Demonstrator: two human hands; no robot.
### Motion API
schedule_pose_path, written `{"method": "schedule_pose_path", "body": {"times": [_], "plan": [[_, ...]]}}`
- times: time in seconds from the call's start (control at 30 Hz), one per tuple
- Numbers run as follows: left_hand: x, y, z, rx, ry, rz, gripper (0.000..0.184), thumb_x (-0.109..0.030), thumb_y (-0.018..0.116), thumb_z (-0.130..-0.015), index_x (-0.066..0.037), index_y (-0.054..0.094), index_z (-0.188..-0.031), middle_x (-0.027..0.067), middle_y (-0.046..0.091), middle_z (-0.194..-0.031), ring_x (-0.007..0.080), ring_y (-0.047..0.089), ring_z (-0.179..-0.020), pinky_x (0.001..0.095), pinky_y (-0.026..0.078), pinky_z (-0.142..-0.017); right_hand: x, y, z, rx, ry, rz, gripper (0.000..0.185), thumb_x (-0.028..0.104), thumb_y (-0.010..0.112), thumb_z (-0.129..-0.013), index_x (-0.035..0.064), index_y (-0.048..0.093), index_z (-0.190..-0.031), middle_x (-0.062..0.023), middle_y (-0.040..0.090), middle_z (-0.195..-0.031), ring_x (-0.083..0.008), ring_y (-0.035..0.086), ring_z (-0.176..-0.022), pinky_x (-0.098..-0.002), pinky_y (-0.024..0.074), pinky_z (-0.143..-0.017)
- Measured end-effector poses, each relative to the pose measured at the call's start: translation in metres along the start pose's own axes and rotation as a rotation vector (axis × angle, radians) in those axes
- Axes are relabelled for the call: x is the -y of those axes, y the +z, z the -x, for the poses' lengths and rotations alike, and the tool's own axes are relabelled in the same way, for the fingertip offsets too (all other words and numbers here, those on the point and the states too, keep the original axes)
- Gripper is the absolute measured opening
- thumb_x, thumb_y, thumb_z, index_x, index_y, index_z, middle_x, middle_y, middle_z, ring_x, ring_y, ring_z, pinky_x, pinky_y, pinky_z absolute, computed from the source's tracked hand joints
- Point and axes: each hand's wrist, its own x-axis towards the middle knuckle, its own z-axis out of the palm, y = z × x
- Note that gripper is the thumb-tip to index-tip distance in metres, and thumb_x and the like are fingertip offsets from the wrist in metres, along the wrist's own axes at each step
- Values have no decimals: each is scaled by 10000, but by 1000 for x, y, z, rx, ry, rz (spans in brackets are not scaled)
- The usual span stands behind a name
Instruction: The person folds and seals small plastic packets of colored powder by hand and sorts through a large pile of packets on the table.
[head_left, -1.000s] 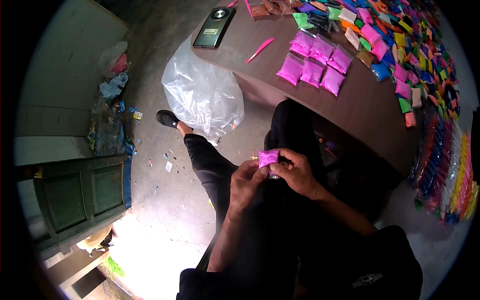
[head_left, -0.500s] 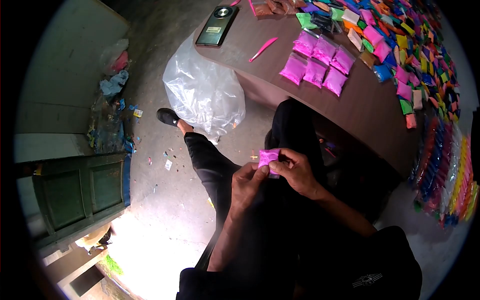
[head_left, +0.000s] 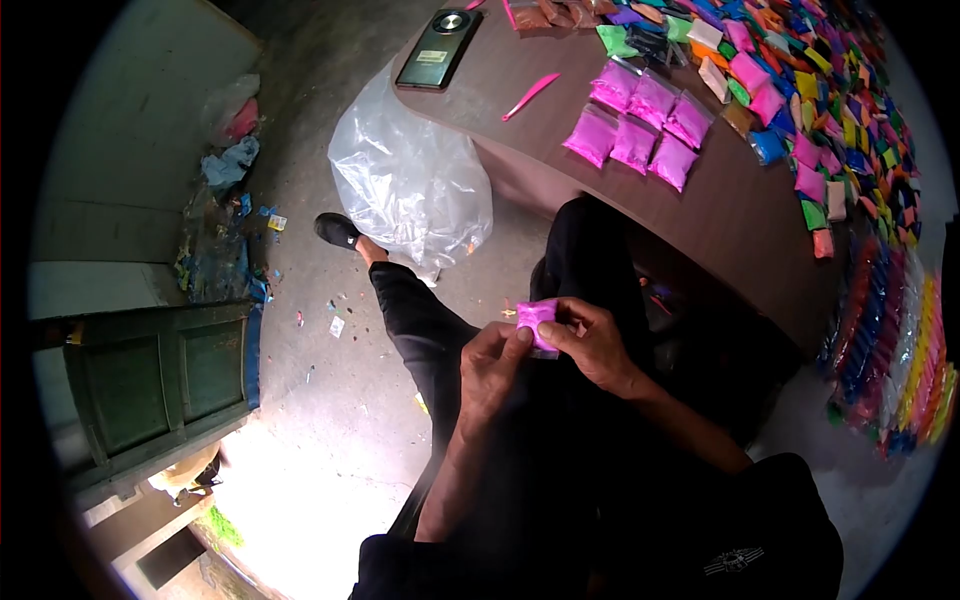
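Above my lap, a small clear packet of pink material [head_left: 537, 312] is pinched between both hands. My left hand [head_left: 488, 368] grips its left side, thumb pressed on the front near the lower edge. From the right, my right hand [head_left: 597, 345] holds the packet with thumb and fingers. A strip of clear plastic shows at the packet's lower end. Beyond my hands, several similar pink packets [head_left: 632, 145] lie in two rows on the brown table [head_left: 560, 120]. Near them lies a pink plastic knife [head_left: 530, 97].
A phone [head_left: 440, 50] lies at the table's left corner. Many coloured packets [head_left: 800, 90] are heaped at the far right, with long strips of coloured packs [head_left: 890, 350] below. A large clear plastic bag [head_left: 405, 180] stands on the floor by the table. Litter lies near the green door [head_left: 160, 385].
Both hands keep their grip on the pink packet, with the thumbs shifting only slightly on it. The view has moved a little; nothing on the table has been moved.
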Motion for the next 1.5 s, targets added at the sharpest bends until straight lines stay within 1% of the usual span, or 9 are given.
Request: {"method": "schedule_pose_path", "body": {"times": [0.27, 0.47, 0.77, 0.83, 0.93, 1.07, 1.23, 1.37, 1.5], "plan": [[0, 2, -2, -16, -29, -1, 197, -179, 668, -983, 15, 680, -1022, 27, 688, -884, 75, 600, -810, 212, 476, -752, 6, -2, 0, 39, -16, 97, 251, 81, 682, -914, -39, 653, -1132, -24, 680, -987, -64, 622, -885, -215, 504, -792], [2, 2, 0, -54, 50, -39, 193, -176, 674, -980, 13, 680, -1018, 18, 678, -866, 70, 588, -797, 214, 474, -735, 3, 3, 0, 34, 5, 61, 291, 93, 682, -925, -52, 643, -1175, -29, 683, -1016, -62, 626, -893, -215, 506, -797], [0, 5, -1, -33, -38, 13, 208, -203, 681, -980, -2, 690, -1030, -19, 676, -896, 45, 567, -812, 195, 454, -755, 1, -4, 0, 39, -66, 150, 177, 96, 685, -929, -23, 672, -1059, 4, 666, -925, -47, 601, -836, -208, 491, -754], [4, 2, -2, -34, 25, 20, 202, -188, 681, -978, 10, 685, -1020, 5, 676, -865, 57, 572, -767, 200, 462, -705, 4, -1, 0, 57, -50, 139, 210, 99, 689, -930, -29, 671, -1095, -1, 668, -928, -47, 602, -832, -202, 488, -747], [5, 1, -2, -53, 61, -3, 203, -189, 680, -979, 10, 685, -1021, 1, 674, -860, 57, 571, -755, 201, 463, -696, 4, 8, 2, 13, -59, 58, 250, 105, 688, -932, -34, 666, -1139, 3, 669, -926, -47, 601, -819, -200, 487, -736], [-5, 4, 0, -24, 22, 41, 204, -190, 679, -979, 10, 685, -1019, -1, 676, -860, 59, 576, -753, 202, 467, -697, 5, 4, 1, 8, -8, 69, 273, 111, 687, -934, -33, 667, -1165, 2, 674, -925, -50, 603, -814, -202, 488, -732], [-6, 10, -3, -107, 17, 124, 201, -189, 685, -974, 8, 687, -1014, 2, 681, -852, 50, 571, -730, 194, 458, -668, 1, -5, 0, 42, -97, 254, 183, 109, 674, -941, -32, 681, -1057, -14, 681, -895, -55, 613, -793, -211, 497, -717], [0, 6, -1, -139, -3, 40, 174, -187, 690, -973, -13, 679, -974, -44, 637, -821, 32, 517, -721, 184, 420, -675, 10, 5, 4, 42, -45, 196, 174, 107, 673, -943, -37, 666, -1041, -21, 673, -877, -60, 614, -788, -206, 497, -713], [4, -1, 0, -120, 52, 9, 166, -184, 683, -977, -21, 672, -949, -39, 640, -820, 33, 520, -726, 189, 424, -678, 9, 11, 3, -25, -67, 176, 178, 103, 670, -948, -40, 661, -1054, -16, 665, -867, -55, 609, -788, -202, 492, -707]]}}
